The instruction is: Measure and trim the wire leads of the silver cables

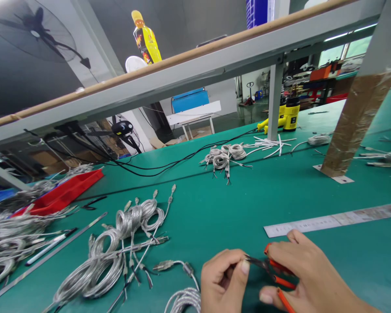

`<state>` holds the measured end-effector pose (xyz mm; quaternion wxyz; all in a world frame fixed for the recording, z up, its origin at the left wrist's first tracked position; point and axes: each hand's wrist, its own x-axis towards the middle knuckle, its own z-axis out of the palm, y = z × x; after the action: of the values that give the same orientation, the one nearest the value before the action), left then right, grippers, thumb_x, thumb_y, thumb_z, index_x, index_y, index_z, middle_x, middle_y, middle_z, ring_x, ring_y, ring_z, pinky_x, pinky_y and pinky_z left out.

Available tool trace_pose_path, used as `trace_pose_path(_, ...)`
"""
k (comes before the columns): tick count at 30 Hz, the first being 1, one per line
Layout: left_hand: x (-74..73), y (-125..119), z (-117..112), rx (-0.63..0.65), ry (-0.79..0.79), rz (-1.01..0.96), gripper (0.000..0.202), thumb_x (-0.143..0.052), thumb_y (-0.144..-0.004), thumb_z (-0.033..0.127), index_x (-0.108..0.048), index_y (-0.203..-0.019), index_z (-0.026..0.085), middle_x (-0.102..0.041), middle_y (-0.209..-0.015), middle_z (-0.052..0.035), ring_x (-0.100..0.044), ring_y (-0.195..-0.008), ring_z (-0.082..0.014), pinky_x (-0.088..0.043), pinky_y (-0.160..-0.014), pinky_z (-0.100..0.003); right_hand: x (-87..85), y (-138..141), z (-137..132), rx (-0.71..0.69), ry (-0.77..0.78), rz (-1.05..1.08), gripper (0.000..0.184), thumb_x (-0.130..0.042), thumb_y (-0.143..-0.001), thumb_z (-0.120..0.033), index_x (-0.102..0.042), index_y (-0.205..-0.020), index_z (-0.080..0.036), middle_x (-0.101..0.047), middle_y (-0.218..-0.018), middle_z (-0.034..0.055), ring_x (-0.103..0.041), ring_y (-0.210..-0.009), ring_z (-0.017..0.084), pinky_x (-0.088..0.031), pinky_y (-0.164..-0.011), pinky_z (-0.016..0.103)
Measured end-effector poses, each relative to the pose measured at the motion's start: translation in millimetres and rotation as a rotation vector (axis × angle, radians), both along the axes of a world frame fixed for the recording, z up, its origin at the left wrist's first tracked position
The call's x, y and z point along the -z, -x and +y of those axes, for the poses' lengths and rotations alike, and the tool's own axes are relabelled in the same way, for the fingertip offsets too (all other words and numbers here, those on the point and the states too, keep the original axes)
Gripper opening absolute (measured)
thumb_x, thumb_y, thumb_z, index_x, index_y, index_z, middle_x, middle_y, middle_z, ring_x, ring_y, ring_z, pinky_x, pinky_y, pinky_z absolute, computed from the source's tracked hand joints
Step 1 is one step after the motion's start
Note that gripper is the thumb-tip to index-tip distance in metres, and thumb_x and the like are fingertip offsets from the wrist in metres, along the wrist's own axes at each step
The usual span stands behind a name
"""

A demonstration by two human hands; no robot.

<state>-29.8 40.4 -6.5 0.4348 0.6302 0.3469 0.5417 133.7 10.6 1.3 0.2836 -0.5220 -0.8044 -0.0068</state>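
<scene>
My left hand (226,280) is closed in a pinch, thumb against forefinger; what lies between the fingertips is too small to make out. A coiled clear-jacketed cable (185,300) with a metal plug (163,265) runs behind this hand at its left. My right hand (302,271) grips scissors (285,282) with orange handles, its thumb and fingers at the loops. Their dark, narrow blades point left and reach the left fingertips. Left of the hands lies a heap of coiled clear cables (130,221) with plugs and bare wire ends.
A steel ruler (332,221) lies beyond my right hand. Farther back are small cable coils (221,157), white tube pieces (269,143) and black cords (156,168). A red bin (65,191) and more cables stand at left. A shelf beam (182,65) crosses above the green bench (215,204).
</scene>
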Motion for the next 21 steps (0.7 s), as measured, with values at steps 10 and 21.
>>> trace_pose_path(10,1.7,1.0,0.5,0.011,-0.036,0.025,0.019,-0.056,-0.076,0.03,-0.064,-0.064,0.017,-0.048,-0.052,0.0016,-0.038,-0.048,-0.01,-0.026,-0.046,-0.021,2.9,-0.9,0.3,0.005,-0.019,0.008,0.039,-0.059,-0.072,-0.046,-0.034,-0.057,-0.019,-0.047,-0.049,-0.0063,-0.034,-0.047,0.012,-0.018,-0.053,0.025)
trace_pose_path(21,3.7,0.6,1.5,0.016,-0.055,0.046,0.02,-0.056,-0.076,0.03,-0.064,-0.064,0.017,-0.048,-0.051,0.0016,-0.038,-0.048,-0.01,-0.026,-0.046,-0.021,1.5,0.1,2.2,0.001,-0.007,0.041,0.043,-0.055,-0.074,-0.05,-0.034,-0.054,-0.019,-0.046,-0.046,-0.0061,-0.035,-0.046,0.012,-0.018,-0.052,0.025)
